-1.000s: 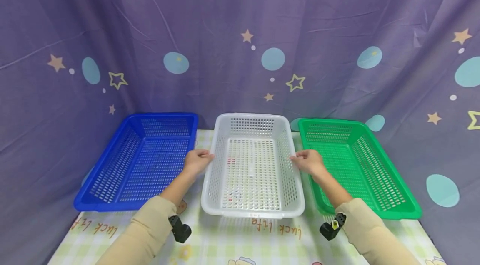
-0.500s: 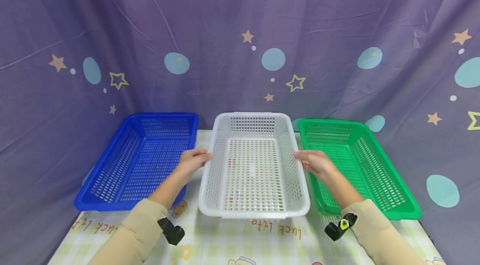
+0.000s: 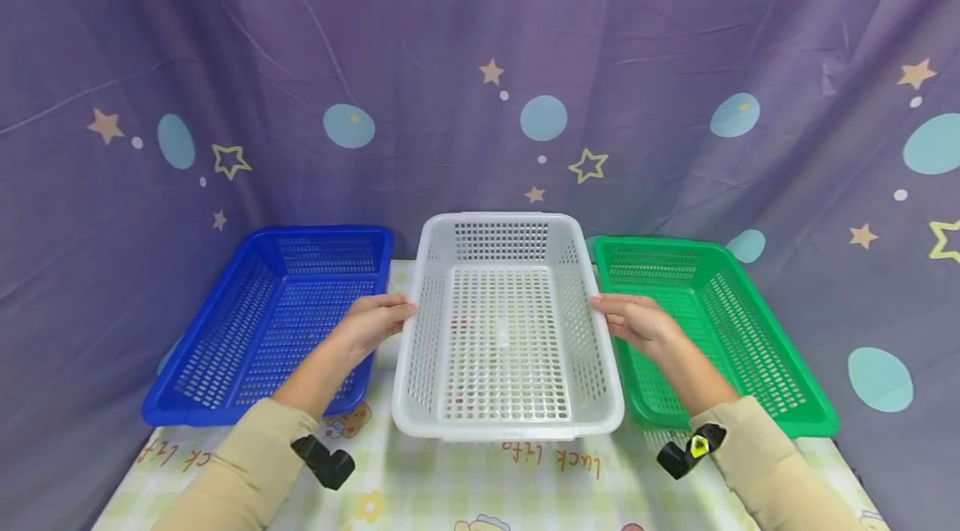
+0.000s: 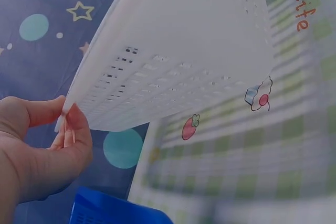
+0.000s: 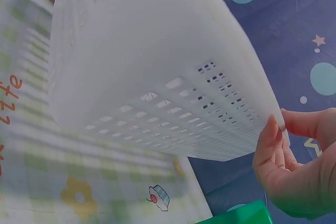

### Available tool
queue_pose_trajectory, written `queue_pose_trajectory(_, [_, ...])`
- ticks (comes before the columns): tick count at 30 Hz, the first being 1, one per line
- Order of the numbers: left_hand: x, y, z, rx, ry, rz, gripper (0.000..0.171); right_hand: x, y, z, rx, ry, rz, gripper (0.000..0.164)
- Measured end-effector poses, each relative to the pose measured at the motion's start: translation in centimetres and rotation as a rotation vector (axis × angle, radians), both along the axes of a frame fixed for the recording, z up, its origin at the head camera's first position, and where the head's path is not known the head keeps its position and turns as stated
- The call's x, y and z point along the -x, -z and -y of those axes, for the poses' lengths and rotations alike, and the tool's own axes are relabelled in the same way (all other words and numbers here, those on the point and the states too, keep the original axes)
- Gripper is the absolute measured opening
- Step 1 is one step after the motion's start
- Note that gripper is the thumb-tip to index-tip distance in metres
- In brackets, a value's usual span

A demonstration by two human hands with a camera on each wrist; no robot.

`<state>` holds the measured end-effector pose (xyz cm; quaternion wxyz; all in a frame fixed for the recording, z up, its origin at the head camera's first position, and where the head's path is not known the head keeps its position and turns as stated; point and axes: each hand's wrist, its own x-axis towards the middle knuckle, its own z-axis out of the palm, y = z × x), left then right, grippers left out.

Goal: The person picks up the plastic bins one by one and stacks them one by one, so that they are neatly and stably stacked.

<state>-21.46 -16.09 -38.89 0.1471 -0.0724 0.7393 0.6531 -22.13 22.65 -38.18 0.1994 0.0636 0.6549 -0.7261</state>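
Note:
A white plastic basket (image 3: 508, 432) with perforated walls and floor is held up over the table between my hands, with nothing in it. My left hand (image 3: 369, 324) pinches its left rim between thumb and fingers, as the left wrist view also shows. On the opposite rim my right hand (image 3: 639, 322) has the same kind of pinch. Seen from below in both wrist views, the basket's outer wall (image 4: 189, 30) hangs above the cloth, with shadow beneath it. In the right wrist view the thumb and fingertips (image 5: 269, 139) close on the rim's edge.
A blue basket (image 3: 197, 414) stands at the left, and a green basket (image 3: 780, 318) at the right, each close beside the white one. They rest on a checked tablecloth (image 3: 427, 493) with printed drawings. Behind hangs a purple curtain (image 3: 420, 31) with stars and ovals.
The white basket has risen off the table and looks larger, its far rim higher in the head view. Both hands have stayed on its rims and moved slightly apart with it.

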Motion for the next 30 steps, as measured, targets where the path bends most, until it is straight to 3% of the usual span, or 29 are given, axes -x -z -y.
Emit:
queue_pose_trajectory(15, [0.3, 0.4, 0.4, -0.102, 0.019, -0.018, 0.043, 0.2, 0.1, -0.5, 0.014, -0.046, -0.019, 0.070])
queue_pose_trajectory(30, [-0.1, -0.1, 0.2, -0.143, 0.063, -0.034, 0.043, 0.8, 0.1, -1.5, 0.021, -0.147, -0.015, 0.076])
